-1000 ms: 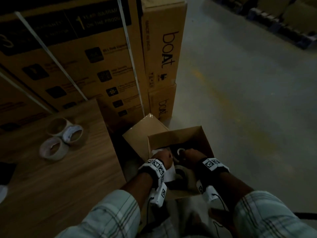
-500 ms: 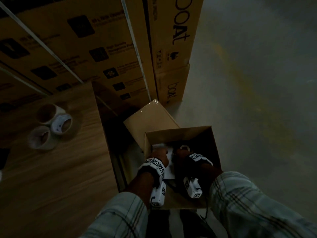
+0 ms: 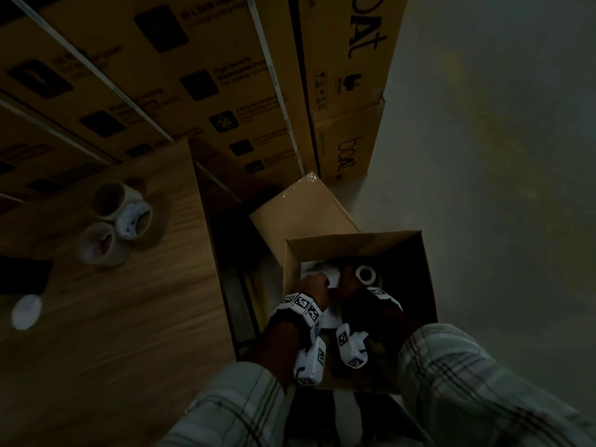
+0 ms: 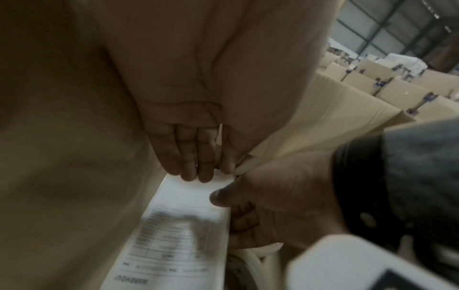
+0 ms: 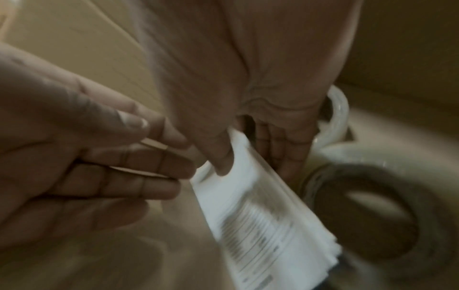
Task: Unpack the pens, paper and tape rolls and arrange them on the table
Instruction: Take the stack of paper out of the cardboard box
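Both of my hands are down in the open cardboard box (image 3: 416,253) on the floor. A stack of printed white paper (image 5: 261,206) stands on edge inside it. My right hand (image 5: 248,157) pinches the stack's top end between thumb and fingers. My left hand (image 4: 198,172) lies with straight fingers (image 4: 188,157) against the same end of the paper (image 4: 178,225). In the head view the hands (image 3: 317,282) (image 3: 345,283) cover most of the paper (image 3: 322,271). Tape rolls (image 5: 360,206) lie in the box beside the paper, one showing by my right hand (image 3: 364,273).
Three tape rolls (image 3: 134,219) stand together on the wooden table (image 3: 145,317) left of the box. A white round object (image 3: 25,311) and a dark object (image 3: 22,275) sit at the table's left edge. Tall printed cartons (image 3: 348,91) rise behind. Bare concrete floor (image 3: 500,156) lies to the right.
The head view has tilted down and closed in on the box. My right hand has shifted from the tape roll to the paper stack, close to my left hand.
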Tool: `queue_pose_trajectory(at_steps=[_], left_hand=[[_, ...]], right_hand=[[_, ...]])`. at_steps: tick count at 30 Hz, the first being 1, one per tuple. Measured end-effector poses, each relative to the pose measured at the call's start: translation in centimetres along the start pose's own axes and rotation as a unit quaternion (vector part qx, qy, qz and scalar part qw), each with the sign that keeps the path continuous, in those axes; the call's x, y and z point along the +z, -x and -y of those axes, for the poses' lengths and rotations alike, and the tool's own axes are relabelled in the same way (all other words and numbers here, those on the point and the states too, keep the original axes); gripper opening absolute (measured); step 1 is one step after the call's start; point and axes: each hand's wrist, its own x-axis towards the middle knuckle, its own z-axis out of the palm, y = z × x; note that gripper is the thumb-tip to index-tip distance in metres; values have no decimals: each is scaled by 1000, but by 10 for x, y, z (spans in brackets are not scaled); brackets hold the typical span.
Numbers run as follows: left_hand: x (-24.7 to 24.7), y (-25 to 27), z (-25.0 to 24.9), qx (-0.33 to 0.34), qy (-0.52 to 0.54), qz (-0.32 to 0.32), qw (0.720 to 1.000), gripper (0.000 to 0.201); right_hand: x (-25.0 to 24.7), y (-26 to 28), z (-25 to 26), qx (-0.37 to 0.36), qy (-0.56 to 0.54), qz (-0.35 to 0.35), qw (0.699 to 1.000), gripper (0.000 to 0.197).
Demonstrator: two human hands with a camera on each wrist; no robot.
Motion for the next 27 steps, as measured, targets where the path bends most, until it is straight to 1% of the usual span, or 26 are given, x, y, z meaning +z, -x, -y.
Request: queue_pose_trajectory(at_steps=[1,2,4,7,8,10,12,13,15,16,17,19,20,23,25,27], left_hand=[[-1,0,-1,-7,6,-8,1000,36],[-3,0,-2,-15,17,-7,1000,34],[-5,-1,-1,-4,38,-7,999,33],[-6,1,0,16,66,-10,998,32],[-6,2,2,24,80,-10,996,32],[-9,4,3,41,103,-8,994,32],[-12,6,3,61,107,-8,992,35],[-14,7,2,71,99,-8,992,36],[-17,12,1,72,95,-10,993,36],[-19,14,1,69,96,-9,993,37],[-20,16,0,68,95,-8,993,37],[-23,22,-1,68,99,-6,993,36],[-25,25,-2,67,104,-7,992,35],[-31,31,-3,60,123,-25,990,34],[-33,37,-4,47,144,-55,987,42],[-36,47,-4,36,172,-97,980,50]], right_hand=[[-3,6,6,3,-7,-15,1000,82],[-5,11,8,3,-33,-28,999,81],[-6,12,13,-18,-48,-39,998,77],[0,10,14,16,-54,5,998,48],[-1,14,17,8,-60,13,998,42],[-2,21,23,-2,-90,10,996,36],[-11,31,27,2,-70,6,998,37],[-16,36,25,-5,-36,4,999,42],[-21,34,13,-20,23,12,999,64],[-27,40,10,-12,56,16,998,71],[-34,52,12,-12,62,-2,998,71],[-50,64,12,11,83,-35,996,52],[-58,77,16,13,86,-50,995,46],[-77,98,12,13,67,-63,996,56],[-85,115,11,-13,72,-74,995,55],[-91,130,10,-36,44,-107,993,52]])
